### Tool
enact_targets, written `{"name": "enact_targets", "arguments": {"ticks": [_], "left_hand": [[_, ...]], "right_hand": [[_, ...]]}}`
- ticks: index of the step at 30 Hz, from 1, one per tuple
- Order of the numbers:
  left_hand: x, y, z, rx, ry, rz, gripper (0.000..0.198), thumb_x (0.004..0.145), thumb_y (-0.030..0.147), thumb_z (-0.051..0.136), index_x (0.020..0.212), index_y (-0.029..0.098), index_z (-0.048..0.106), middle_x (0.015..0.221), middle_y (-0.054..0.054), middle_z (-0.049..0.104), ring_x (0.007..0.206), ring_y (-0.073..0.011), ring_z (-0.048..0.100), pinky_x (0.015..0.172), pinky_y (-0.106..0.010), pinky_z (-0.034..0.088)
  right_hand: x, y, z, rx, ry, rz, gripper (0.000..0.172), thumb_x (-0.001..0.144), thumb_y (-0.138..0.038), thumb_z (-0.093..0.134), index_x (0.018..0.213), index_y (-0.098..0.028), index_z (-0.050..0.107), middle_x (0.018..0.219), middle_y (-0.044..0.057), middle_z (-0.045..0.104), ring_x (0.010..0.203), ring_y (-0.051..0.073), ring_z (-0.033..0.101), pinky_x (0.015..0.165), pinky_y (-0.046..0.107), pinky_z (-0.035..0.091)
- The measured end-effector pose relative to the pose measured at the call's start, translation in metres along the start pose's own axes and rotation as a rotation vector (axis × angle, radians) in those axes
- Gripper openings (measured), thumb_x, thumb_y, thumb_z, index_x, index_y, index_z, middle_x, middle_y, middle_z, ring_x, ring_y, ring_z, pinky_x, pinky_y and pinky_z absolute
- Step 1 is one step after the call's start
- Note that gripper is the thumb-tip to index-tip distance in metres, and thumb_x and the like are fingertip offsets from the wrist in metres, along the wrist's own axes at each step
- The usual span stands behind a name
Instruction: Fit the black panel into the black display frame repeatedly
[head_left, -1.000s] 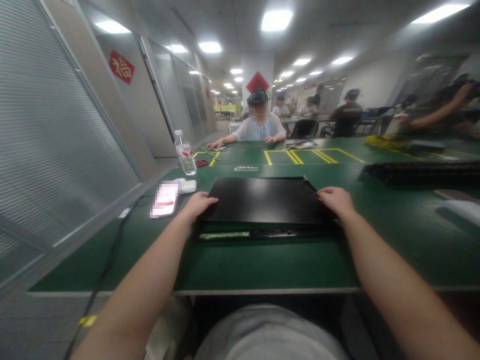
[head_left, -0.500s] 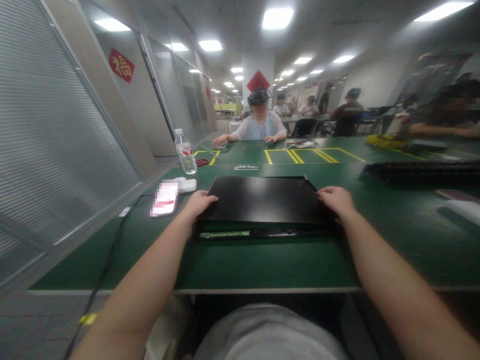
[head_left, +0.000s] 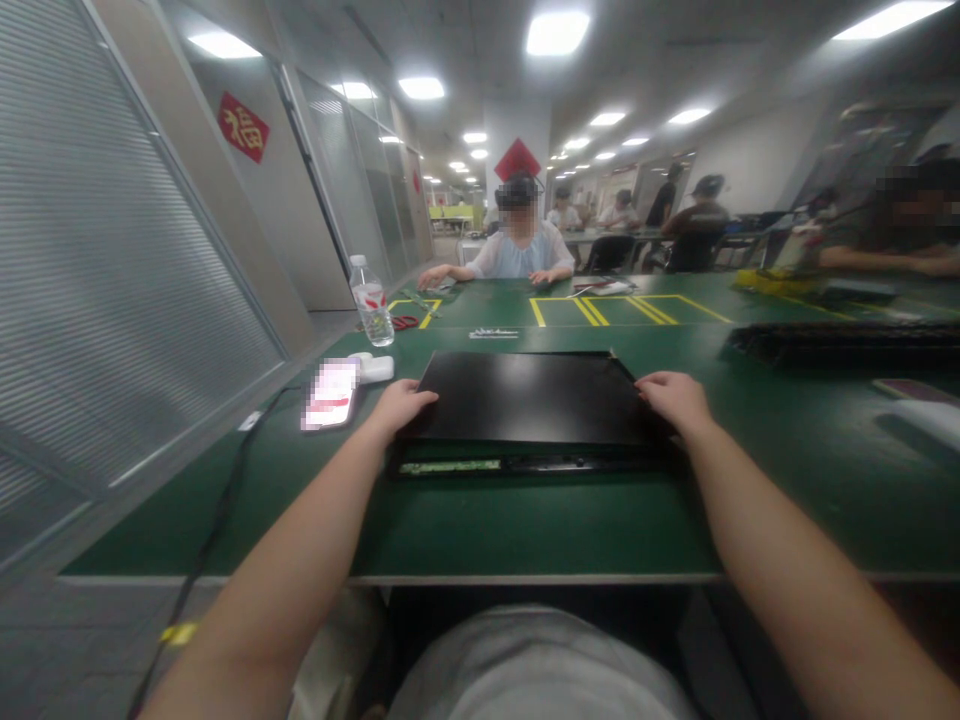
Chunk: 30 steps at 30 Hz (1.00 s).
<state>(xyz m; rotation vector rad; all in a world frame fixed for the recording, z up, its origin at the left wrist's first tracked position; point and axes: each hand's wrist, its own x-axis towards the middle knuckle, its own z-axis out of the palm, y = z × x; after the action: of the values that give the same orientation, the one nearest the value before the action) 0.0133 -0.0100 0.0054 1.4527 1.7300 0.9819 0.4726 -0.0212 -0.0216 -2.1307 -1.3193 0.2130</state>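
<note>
A glossy black screen panel [head_left: 529, 398] lies over a black frame, tilted a little so that its near edge stands apart from the frame. My left hand [head_left: 403, 405] pinches the panel's left edge, thumb on top. At the right edge, my right hand [head_left: 673, 400] has its thumb and forefinger closed on the panel's side by the frame's corner. Along the near side, the frame's bottom strip [head_left: 555, 465] shows, with a narrow green circuit board [head_left: 450, 467] in its left half. The panel hides the rest of the frame's inside.
On the green table [head_left: 525, 535], a lit phone [head_left: 331, 392], a white case [head_left: 375, 369] and a water bottle [head_left: 372, 305] stand left. Red-handled scissors [head_left: 405, 322] and small white parts [head_left: 493, 333] lie beyond. A co-worker [head_left: 521, 245] sits opposite. Long black pieces [head_left: 840, 345] lie right.
Both hands and the panel hold almost the same place. The co-worker's hand on the left of the view has shifted slightly left.
</note>
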Motion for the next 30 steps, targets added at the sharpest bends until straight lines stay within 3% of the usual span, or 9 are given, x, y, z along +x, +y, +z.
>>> {"name": "enact_targets", "arguments": {"ticks": [7, 15, 30], "left_hand": [[0.0002, -0.0006, -0.0001, 0.007, 0.027, 0.013, 0.018, 0.063, 0.030, 0.081, 0.077, 0.021, 0.074, 0.074, -0.007, 0.078, 0.087, -0.0330, 0.078, 0.069, -0.034, 0.057], [0.0018, -0.0021, -0.0008, 0.017, 0.043, 0.009, 0.023, 0.062, 0.031, 0.085, 0.081, 0.021, 0.076, 0.079, -0.008, 0.081, 0.089, -0.0342, 0.079, 0.071, -0.035, 0.059], [0.0076, -0.0077, 0.0001, 0.045, 0.040, -0.007, 0.028, 0.064, 0.032, 0.086, 0.088, 0.019, 0.078, 0.083, -0.010, 0.082, 0.090, -0.0353, 0.080, 0.071, -0.036, 0.060]], "right_hand": [[-0.0009, -0.0003, 0.0004, 0.000, -0.003, -0.004, 0.028, 0.082, -0.032, 0.066, 0.099, -0.025, 0.087, 0.092, 0.009, 0.083, 0.079, 0.024, 0.075, 0.079, 0.034, 0.058], [-0.0034, -0.0048, 0.0008, -0.074, 0.024, -0.039, 0.029, 0.079, -0.031, 0.067, 0.099, -0.027, 0.088, 0.098, 0.009, 0.083, 0.095, 0.029, 0.076, 0.083, 0.035, 0.058], [-0.0051, -0.0060, -0.0006, -0.112, 0.013, -0.047, 0.032, 0.084, -0.031, 0.064, 0.104, -0.027, 0.088, 0.104, 0.009, 0.083, 0.097, 0.029, 0.076, 0.084, 0.036, 0.058]]}}
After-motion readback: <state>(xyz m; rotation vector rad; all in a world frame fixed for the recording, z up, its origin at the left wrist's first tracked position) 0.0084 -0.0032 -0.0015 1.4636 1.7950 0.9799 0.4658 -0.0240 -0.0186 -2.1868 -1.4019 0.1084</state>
